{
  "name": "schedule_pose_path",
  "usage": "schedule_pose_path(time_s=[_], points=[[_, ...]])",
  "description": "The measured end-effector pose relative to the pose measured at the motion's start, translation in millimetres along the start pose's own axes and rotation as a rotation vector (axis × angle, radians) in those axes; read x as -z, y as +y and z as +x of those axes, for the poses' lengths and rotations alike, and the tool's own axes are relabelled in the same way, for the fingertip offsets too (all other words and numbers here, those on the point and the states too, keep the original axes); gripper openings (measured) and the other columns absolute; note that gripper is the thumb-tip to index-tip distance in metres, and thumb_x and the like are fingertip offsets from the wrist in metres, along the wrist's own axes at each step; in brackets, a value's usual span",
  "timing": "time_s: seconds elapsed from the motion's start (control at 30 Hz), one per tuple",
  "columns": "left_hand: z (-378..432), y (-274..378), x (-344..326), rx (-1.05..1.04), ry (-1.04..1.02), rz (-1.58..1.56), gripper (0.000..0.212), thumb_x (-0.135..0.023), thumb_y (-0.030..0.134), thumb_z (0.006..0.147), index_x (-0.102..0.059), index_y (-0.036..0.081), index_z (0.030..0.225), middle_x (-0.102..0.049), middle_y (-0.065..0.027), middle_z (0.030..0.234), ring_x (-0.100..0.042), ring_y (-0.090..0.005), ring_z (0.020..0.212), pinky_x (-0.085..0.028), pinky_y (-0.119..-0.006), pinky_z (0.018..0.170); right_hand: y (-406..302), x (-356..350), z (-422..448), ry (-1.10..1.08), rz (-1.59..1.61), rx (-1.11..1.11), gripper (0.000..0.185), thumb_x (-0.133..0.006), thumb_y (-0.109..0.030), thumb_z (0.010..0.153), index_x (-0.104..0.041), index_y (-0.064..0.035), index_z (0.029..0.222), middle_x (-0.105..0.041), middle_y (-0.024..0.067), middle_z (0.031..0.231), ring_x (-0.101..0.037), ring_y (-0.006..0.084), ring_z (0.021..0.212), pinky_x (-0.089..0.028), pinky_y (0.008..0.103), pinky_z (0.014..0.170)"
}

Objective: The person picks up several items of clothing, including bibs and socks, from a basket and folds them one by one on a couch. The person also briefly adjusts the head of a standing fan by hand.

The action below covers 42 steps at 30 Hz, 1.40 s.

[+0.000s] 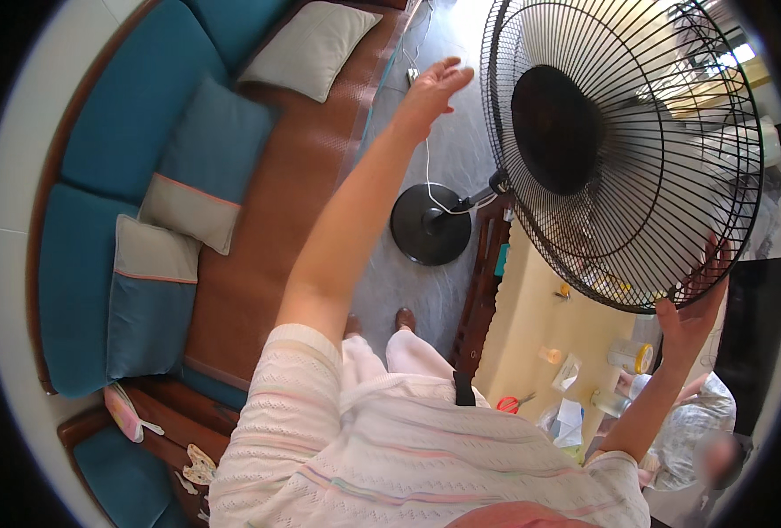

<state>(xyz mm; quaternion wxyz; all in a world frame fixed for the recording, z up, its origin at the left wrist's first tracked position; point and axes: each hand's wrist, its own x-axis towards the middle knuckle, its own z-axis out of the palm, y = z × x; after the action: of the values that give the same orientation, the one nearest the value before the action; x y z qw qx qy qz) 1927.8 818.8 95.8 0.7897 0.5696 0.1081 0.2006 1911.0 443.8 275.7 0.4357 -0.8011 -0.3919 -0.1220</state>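
Observation:
A black pedestal fan with a wire grille [628, 244] fills the upper right, tilted towards me. Its dark round hub plate [552, 132] faces left, and its round base [423, 228] stands on the grey floor. My right hand [691, 317] holds the lower right rim of the grille, its thumb at the near edge and its fingers partly hidden by the wires. My left hand [438, 89] is raised just left of the grille, fingers apart and holding nothing. A white cord [440, 201] loops around the fan's stand.
At left is a teal sofa [126, 99] with a brown seat mat [298, 165] and several cushions [311, 49]. On the right, a cloth-covered table [522, 297] bears red-handled scissors [511, 403], a lidded jar [630, 356] and papers [569, 422]. Another person [687, 422] is beyond it.

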Motion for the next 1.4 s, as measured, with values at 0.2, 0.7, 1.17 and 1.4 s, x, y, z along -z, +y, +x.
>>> schedule_pose_path(time_s=[0.2,0.7,1.17,1.4], points=[[38,12,-28,-0.002,0.126,-0.138,0.077,-0.053,0.059,0.074,-0.031,0.013,0.133,-0.037,-0.0057,0.129,-0.036,-0.0229,0.113,-0.036,-0.04,0.081,55,48,17,-0.122,0.069,-0.054,0.1,-0.08,-0.035,0.059,-0.023,0.002,0.133,-0.035,0.0118,0.131,-0.037,0.0214,0.119,-0.029,0.0329,0.099],[-25,19,-66,-0.094,0.237,-0.114,0.079,-0.069,0.042,0.067,-0.031,0.003,0.125,-0.049,-0.0108,0.111,-0.046,-0.0208,0.107,-0.049,-0.033,0.059,159,152,64,-0.375,0.346,-0.229,0.074,-0.075,-0.01,0.063,-0.037,-0.0042,0.127,-0.047,0.006,0.12,-0.047,0.0173,0.106,-0.036,0.0329,0.093],[-99,19,-121,-0.081,0.121,-0.211,0.048,-0.072,0.025,0.061,-0.058,0.002,0.101,-0.059,-0.0093,0.091,-0.055,-0.0174,0.083,-0.049,-0.028,0.066,150,143,79,-0.563,0.275,-0.174,0.087,-0.063,-0.024,0.071,-0.011,-0.0045,0.138,-0.022,0.0111,0.14,-0.025,0.0259,0.127,-0.024,0.0444,0.101],[-122,-21,-65,0.004,0.104,0.05,0.039,-0.069,0.026,0.067,-0.06,0.007,0.099,-0.06,-0.0075,0.096,-0.056,-0.0153,0.085,-0.047,-0.028,0.063,137,153,80,-0.486,0.228,-0.326,0.081,-0.049,-0.003,0.065,-0.013,-0.0029,0.138,-0.019,0.0149,0.14,-0.022,0.0266,0.129,-0.026,0.0437,0.101]])
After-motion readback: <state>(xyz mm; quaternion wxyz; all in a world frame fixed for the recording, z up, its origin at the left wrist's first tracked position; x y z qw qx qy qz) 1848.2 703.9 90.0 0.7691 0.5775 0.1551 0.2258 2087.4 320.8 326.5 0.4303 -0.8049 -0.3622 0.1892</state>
